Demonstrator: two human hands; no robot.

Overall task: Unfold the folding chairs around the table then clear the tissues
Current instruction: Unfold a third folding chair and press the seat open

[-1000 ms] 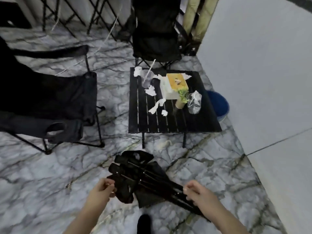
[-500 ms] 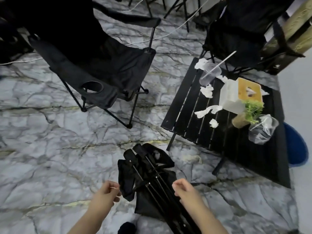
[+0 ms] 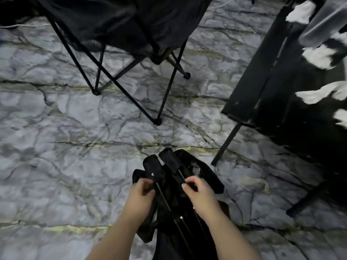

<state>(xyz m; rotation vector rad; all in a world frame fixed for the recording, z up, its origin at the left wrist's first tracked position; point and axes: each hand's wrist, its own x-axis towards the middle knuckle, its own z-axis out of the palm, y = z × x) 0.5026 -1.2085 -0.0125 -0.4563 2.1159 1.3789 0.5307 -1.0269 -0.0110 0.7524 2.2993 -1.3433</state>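
Marble floor [image 3: 56,156], open chair [image 3: 112,25] by bench [image 3: 253,81]. My left hand [image 3: 139,197] and right hand [image 3: 200,197] grip folded chair [image 3: 169,164], fingers [image 3: 145,182] curled; tissues [image 3: 317,55] uncleared.

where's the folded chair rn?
Head view, bottom centre: the folded chair is gripped by the left hand and right hand, near the table corner, open chair beyond.

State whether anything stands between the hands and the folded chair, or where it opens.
Nothing: left hand and right hand grip the folded chair. The floor ahead lies bare; the table leg at right and open chair ahead stand near.
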